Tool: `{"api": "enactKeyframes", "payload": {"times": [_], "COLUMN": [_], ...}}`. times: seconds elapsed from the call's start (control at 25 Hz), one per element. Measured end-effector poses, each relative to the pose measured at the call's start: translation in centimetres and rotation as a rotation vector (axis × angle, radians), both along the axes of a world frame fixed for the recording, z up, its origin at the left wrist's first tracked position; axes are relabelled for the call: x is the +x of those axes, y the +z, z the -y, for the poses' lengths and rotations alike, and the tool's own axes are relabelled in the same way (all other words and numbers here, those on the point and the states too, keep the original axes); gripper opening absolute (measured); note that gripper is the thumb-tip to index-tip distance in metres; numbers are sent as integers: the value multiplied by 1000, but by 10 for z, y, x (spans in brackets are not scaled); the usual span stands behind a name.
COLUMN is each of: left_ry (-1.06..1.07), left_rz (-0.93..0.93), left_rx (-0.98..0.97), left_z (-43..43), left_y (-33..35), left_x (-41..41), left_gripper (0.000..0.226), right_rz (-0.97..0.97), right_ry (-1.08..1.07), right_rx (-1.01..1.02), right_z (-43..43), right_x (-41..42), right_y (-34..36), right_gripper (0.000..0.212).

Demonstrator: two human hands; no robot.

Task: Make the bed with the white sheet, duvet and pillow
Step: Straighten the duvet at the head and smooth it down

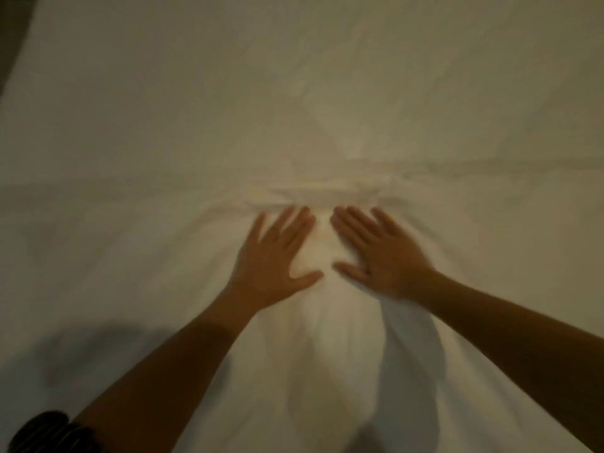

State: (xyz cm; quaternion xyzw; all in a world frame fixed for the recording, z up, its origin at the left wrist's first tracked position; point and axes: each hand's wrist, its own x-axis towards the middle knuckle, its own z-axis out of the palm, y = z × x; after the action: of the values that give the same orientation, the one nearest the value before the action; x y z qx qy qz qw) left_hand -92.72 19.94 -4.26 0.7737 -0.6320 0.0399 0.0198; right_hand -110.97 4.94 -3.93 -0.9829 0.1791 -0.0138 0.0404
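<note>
White bedding [327, 93] fills almost the whole view; I cannot tell whether it is the sheet or the duvet. My left hand [276, 256] and my right hand [379, 253] lie flat on it side by side near the middle, palms down, fingers spread, thumbs nearly meeting. Just beyond the fingertips the cloth is bunched into a horizontal ridge of wrinkles [327, 189]. A long crease runs left and right from that ridge. No pillow is in view. The picture is dim and slightly blurred.
A dark strip [13, 37] shows past the cloth's edge at the top left corner. A dark striped sleeve [49, 433] sits at the bottom left. Shadows of my arms fall on the cloth near me.
</note>
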Motion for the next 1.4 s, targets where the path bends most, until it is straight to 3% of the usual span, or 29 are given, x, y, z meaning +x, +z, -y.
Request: {"api": "enactKeyframes", "payload": {"times": [0.16,0.32,0.52,0.6,0.72,0.84,0.96,1.16,1.4], "left_ry": [384,144,-55,-83,34,-48,-133,-95,-35], "left_rz": [37,-160,-226,-171,-142,-264,-258,-227,-137], "left_rx": [45,133,315,294,225,289,284,157,156], "left_z": [1,-61,-181,-178,-139,-157,-190,-114,12], "left_y": [-7,3,14,16,15,5,3,14,5], "left_x": [10,-82,-163,-155,-133,-170,-198,-162,-165], "left_gripper": [84,87,116,119,119,117,113,92,83], "right_rz": [-14,18,-130,-56,-11,-163,-115,-3,-2], "right_ry": [-240,-72,269,232,-26,43,82,0,145], "right_rx": [121,179,235,202,177,202,231,188,58], "right_z": [32,-58,-169,-173,-144,-177,-213,-127,2], "right_x": [-6,-25,-145,-150,-120,-155,-207,-178,-154], "right_y": [-8,-3,1,-1,1,-5,1,9,-2], "right_gripper": [75,76,94,95,99,98,94,80,75]}}
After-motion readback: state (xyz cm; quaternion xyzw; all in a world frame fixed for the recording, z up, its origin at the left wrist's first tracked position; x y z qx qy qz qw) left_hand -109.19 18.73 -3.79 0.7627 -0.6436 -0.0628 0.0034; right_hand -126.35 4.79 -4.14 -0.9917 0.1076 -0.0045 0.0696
